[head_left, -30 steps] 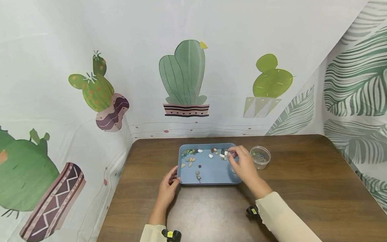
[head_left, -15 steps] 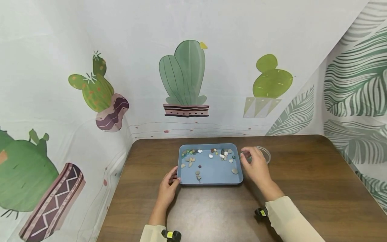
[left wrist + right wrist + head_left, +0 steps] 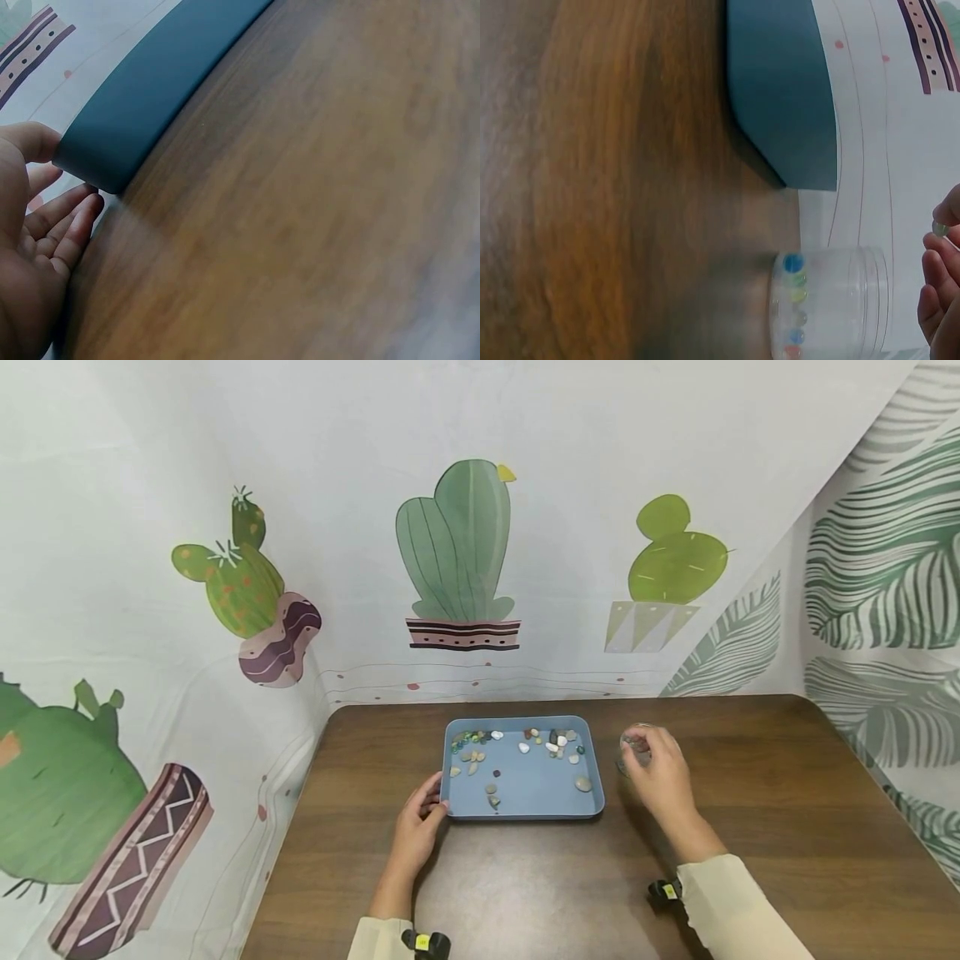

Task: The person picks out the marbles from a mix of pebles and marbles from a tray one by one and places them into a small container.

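My left hand [image 3: 417,827] holds the near left corner of a shallow blue tray [image 3: 536,806]; in the left wrist view the thumb and fingers [image 3: 75,225] meet the tray's corner from both sides. Stones and glass beads lie in the tray. Above a clear round plastic jar [image 3: 832,300], right of the tray, hovers my right hand [image 3: 663,777]. Its thumb and finger pinch a small, pale green, see-through bead [image 3: 940,228], best seen in the right wrist view. Several coloured beads [image 3: 795,292] rest on the jar's bottom. From the head view, the right hand covers most of the jar.
Inside the tray, green and blue beads [image 3: 457,744] gather at the far left, beige stones [image 3: 472,757] below them, white and dark stones [image 3: 562,741] at the far right. A larger grey stone [image 3: 582,784] sits near the right side. Behind the wooden table [image 3: 757,793] hangs a cactus-print cloth [image 3: 570,568].
My right hand has moved right, from the tray's far right corner to over the jar. The left hand stays at the tray, which has not visibly moved.
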Available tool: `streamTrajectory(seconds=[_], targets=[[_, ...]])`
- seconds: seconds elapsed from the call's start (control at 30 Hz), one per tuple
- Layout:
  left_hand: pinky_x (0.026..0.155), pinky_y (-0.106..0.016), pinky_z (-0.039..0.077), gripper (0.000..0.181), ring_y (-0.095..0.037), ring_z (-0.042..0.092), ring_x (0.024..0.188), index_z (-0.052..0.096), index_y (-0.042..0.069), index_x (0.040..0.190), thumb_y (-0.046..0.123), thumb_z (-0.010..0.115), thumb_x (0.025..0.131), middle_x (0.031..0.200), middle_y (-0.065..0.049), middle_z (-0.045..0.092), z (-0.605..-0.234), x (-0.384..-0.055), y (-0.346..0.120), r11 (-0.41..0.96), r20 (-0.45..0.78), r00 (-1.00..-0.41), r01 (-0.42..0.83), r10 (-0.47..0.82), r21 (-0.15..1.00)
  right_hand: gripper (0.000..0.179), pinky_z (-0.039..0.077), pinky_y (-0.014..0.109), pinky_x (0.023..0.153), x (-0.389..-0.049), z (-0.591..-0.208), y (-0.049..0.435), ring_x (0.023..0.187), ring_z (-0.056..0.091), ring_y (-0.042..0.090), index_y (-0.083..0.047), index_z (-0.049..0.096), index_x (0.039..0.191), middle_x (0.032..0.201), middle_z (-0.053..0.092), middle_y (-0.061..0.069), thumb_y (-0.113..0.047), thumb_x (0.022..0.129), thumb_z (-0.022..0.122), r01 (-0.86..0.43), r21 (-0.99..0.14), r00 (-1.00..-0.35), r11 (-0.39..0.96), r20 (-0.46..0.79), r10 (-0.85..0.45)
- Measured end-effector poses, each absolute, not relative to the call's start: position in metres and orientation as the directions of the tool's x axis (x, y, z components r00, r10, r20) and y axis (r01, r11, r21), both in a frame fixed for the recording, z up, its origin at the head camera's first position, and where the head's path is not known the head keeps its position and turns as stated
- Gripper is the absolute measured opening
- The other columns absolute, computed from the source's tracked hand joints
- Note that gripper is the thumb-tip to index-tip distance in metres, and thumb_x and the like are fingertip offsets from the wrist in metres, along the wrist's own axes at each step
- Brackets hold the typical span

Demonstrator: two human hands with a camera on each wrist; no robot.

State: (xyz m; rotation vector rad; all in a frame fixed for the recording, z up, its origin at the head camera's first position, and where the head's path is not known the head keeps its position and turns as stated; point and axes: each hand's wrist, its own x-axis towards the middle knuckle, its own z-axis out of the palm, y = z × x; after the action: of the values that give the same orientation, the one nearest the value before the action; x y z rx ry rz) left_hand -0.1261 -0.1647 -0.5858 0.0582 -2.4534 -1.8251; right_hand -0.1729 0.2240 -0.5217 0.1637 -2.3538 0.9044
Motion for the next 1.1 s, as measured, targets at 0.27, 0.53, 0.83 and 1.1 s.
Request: streamTrajectory(seconds=[0.27, 0.53, 0.83, 1.1], targets=[[0.092, -0.021, 0.047, 0.048, -0.017, 0.057, 0.109, 0.055, 0.028, 0.136, 0.014, 0.063, 0.091, 0.126, -0.001, 0.061, -0.586, -0.127, -0.164, 0.313, 0.020, -0.995, -0.010, -0.093, 0.950, 0.021, 0.041, 0.032, 0.075, -0.170, -0.526, 0.240, 0.086, 0.055, 0.025, -0.002, 0.065, 0.102, 0.096, 0.062, 0.012, -0.003, 0.082, 0.069, -0.252, -0.578, -0.823, 0.776, 0.551, 0.143], [0.092, -0.021, 0.046, 0.047, -0.017, 0.057, 0.110, 0.055, 0.030, 0.135, 0.015, 0.062, 0.092, 0.127, 0.000, 0.060, -0.587, -0.127, -0.165, 0.310, 0.009, -0.996, -0.020, -0.092, 0.950, 0.020, 0.040, 0.031, 0.074, -0.167, -0.531, 0.251, 0.086, 0.056, 0.025, -0.002, 0.065, 0.102, 0.097, 0.062, 0.012, -0.005, 0.083, 0.069, -0.218, -0.582, -0.832, 0.783, 0.530, 0.163], [0.092, -0.021, 0.046, 0.047, -0.016, 0.057, 0.109, 0.055, 0.032, 0.134, 0.016, 0.063, 0.092, 0.126, 0.001, 0.061, -0.587, -0.127, -0.165, 0.308, 0.002, -0.996, -0.028, -0.094, 0.951, 0.021, 0.041, 0.034, 0.075, -0.167, -0.535, 0.253, 0.088, 0.055, 0.027, -0.002, 0.065, 0.102, 0.097, 0.061, 0.013, -0.006, 0.083, 0.070, -0.200, -0.583, -0.839, 0.787, 0.517, 0.171], [0.092, -0.022, 0.046, 0.047, -0.017, 0.057, 0.110, 0.055, 0.031, 0.135, 0.015, 0.063, 0.091, 0.126, 0.000, 0.061, -0.588, -0.128, -0.166, 0.307, 0.015, -0.996, -0.014, -0.093, 0.952, 0.039, 0.039, 0.053, 0.087, -0.167, -0.537, 0.251, 0.107, 0.050, 0.040, -0.003, 0.064, 0.117, 0.116, 0.058, 0.021, -0.012, 0.080, 0.075, -0.216, -0.609, -0.833, 0.763, 0.523, 0.181]])
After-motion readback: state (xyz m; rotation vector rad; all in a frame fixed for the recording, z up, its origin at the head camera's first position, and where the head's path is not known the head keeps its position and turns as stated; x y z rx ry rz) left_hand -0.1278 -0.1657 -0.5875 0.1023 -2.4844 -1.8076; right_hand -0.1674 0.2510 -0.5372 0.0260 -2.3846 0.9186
